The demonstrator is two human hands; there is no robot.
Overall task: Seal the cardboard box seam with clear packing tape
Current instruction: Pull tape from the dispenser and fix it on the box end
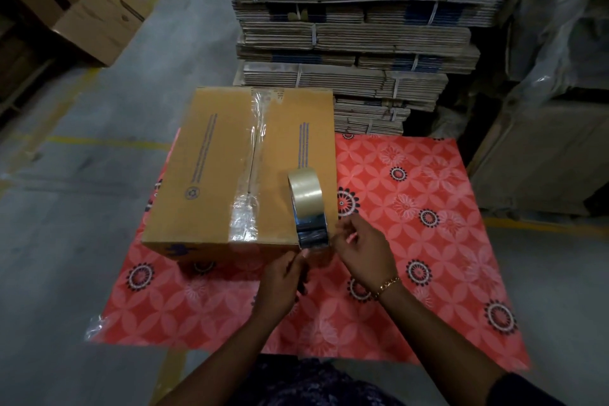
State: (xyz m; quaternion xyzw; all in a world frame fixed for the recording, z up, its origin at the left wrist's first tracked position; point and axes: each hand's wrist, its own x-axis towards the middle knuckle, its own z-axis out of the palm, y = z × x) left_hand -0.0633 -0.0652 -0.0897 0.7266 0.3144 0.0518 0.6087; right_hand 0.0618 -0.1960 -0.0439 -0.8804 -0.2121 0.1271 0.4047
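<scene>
A closed cardboard box (211, 175) lies on a red flowered table cover (412, 208). Clear tape (252, 155) runs along its middle seam from the far edge to the near edge, wrinkled near both ends. A roll of clear packing tape (304, 189) stands on edge on the box top near its right front corner. A pulled-out strip of tape (311, 234) hangs from the roll over the box's front edge. My left hand (283, 277) pinches the strip's lower end below that edge. My right hand (362, 247) is beside the strip, fingertips at its right side.
A tall stack of strapped flat cardboard sheets (356, 36) rises right behind the table. More brown boxes (99, 16) stand on the floor at the far left. Plastic-wrapped goods (560, 76) fill the right side. Grey concrete floor with yellow lines lies to the left.
</scene>
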